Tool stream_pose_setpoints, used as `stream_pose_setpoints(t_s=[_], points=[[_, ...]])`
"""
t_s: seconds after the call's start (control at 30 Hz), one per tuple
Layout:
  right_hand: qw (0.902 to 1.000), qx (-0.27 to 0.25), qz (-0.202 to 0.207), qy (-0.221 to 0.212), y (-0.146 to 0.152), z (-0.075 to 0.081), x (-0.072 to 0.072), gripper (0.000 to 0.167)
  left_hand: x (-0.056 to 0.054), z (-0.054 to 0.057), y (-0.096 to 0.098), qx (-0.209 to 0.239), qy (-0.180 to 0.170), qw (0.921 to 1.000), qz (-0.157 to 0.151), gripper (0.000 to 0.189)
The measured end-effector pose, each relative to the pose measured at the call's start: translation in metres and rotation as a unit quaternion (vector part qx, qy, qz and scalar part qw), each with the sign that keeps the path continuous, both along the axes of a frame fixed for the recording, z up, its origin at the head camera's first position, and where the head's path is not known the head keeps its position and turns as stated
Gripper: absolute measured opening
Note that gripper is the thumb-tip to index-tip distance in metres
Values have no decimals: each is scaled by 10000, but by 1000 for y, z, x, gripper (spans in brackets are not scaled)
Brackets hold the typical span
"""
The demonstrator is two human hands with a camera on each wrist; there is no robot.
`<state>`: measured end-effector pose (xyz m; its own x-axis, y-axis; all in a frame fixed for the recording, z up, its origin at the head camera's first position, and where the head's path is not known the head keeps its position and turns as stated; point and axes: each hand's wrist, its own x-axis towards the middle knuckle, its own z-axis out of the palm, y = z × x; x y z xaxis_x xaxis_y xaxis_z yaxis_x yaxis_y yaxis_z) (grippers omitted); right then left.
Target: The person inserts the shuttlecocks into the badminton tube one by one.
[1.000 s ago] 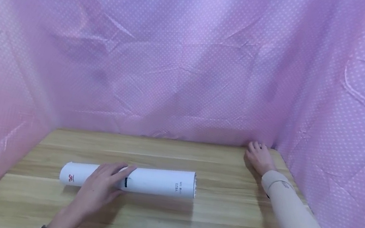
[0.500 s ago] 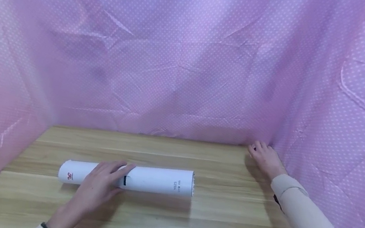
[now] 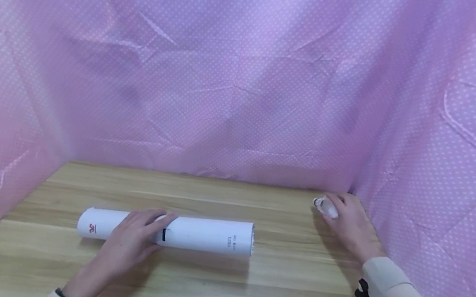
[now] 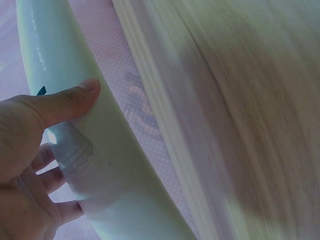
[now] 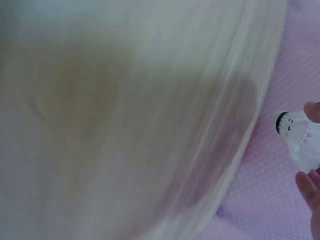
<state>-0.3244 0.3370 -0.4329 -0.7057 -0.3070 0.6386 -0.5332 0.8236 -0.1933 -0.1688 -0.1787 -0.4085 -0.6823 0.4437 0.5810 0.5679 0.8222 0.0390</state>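
Note:
A white shuttlecock tube (image 3: 208, 234) lies crosswise in the head view, printed with a red logo at its left end and dark lettering near its right end. My left hand (image 3: 128, 243) grips it left of its middle. In the left wrist view the thumb (image 4: 75, 102) presses along the tube, and fingers curl round its other side. At the far right corner my right hand (image 3: 351, 226) holds a white shuttlecock (image 3: 328, 207). Its dark-banded cork end points left, and the hand covers part of the feathers. The right wrist view shows the shuttlecock (image 5: 296, 129) between thumb and fingers.
The wooden table (image 3: 101, 270) spreads beneath both hands. Pink dotted cloth (image 3: 250, 76) hangs along its back and both sides, with a corner close behind the right hand.
My right hand has drawn back slightly from the far right corner and turned, bringing the shuttlecock into sight. The left hand and the tube have stayed almost still.

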Motion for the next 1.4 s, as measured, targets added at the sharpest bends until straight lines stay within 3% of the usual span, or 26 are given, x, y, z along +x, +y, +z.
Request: stream_pose_setpoints(t_s=[0.17,0.23,0.3,0.4,0.53,0.6,0.7,0.77,0.83,0.9,0.97,1.07,1.13,1.27,1.4], points=[[9900,-1280,-141,-579,-14,-1,21,51,2,2,1,24,53,10000,-11,87],[9795,-1767,-161,-958,-17,-2,29,55,2,3,2,39,41,10000,24,87],[9630,-2279,-137,-1433,-19,-2,38,59,3,3,2,61,42,10000,44,86],[9313,-3020,-115,-2032,-20,-2,49,66,3,2,3,84,53,9999,31,87],[8846,-3941,99,-2491,-23,-2,62,65,3,1,3,82,57,9999,-18,88],[8510,-4500,365,-2685,-26,0,69,63,3,0,3,79,62,9999,-23,89],[7884,-5283,890,-3023,-32,4,80,57,4,-1,3,84,82,9999,-39,89],[7557,-5588,1186,-3204,-37,7,88,45,5,-1,3,90,103,9999,-40,89],[7355,-5727,1472,-3308,-41,9,97,32,6,0,3,86,115,9999,-42,89],[7223,-5786,1770,-3350,-45,10,104,27,6,0,2,75,116,9999,-33,89],[7154,-5767,2042,-3375,-49,11,111,30,7,0,3,87,113,9999,-30,89],[7174,-5600,2353,-3410,-55,11,119,36,7,0,3,88,105,9999,-22,88],[7288,-5407,2417,-3437,-60,12,125,37,7,0,4,90,94,9999,-30,87],[7665,-4939,2269,-3422,-70,12,132,35,6,-1,5,62,54,10000,-56,87],[7958,-4501,2173,-3419,-83,12,136,43,5,-4,6,46,49,9999,-85,88]])
